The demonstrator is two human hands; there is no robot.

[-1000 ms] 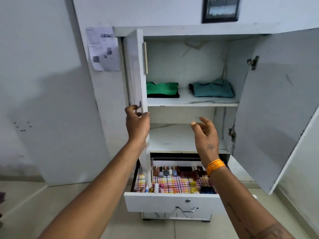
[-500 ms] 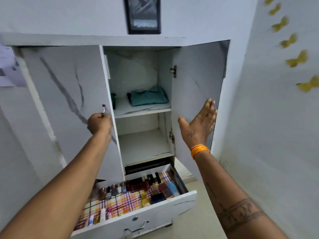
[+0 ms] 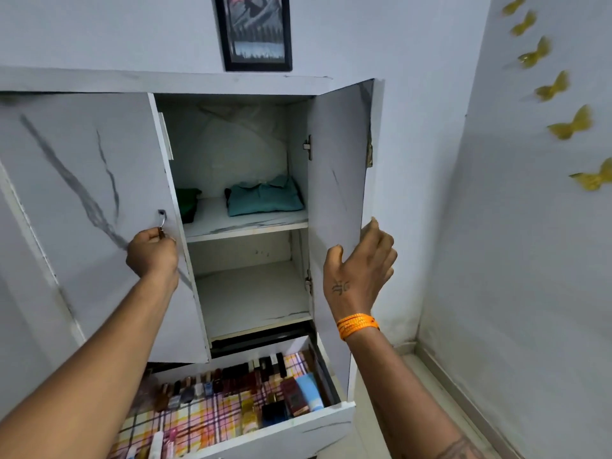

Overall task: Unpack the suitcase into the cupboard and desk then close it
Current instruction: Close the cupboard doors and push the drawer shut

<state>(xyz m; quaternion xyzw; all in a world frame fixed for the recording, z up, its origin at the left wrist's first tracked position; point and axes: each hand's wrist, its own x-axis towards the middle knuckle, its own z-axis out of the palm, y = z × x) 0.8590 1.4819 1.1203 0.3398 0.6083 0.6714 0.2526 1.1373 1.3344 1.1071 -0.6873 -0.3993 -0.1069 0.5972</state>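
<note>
A white cupboard with marble streaks stands in front of me with both doors partly open. My left hand pinches the small metal ring handle on the left door. My right hand curls its fingers round the free edge of the right door. On the upper shelf lie a folded teal garment and a folded green one, half hidden by the left door. The lower shelf is bare. No suitcase is in view.
Below the shelves an open drawer holds several small bottles and boxes on a checked cloth. A framed picture hangs above the cupboard. Yellow butterfly stickers dot the right wall, which stands close to the right door.
The left door has swung far towards shut with my left hand on its ring. My right hand went from mid-air to the right door's edge and now grips it. The view turned rightward.
</note>
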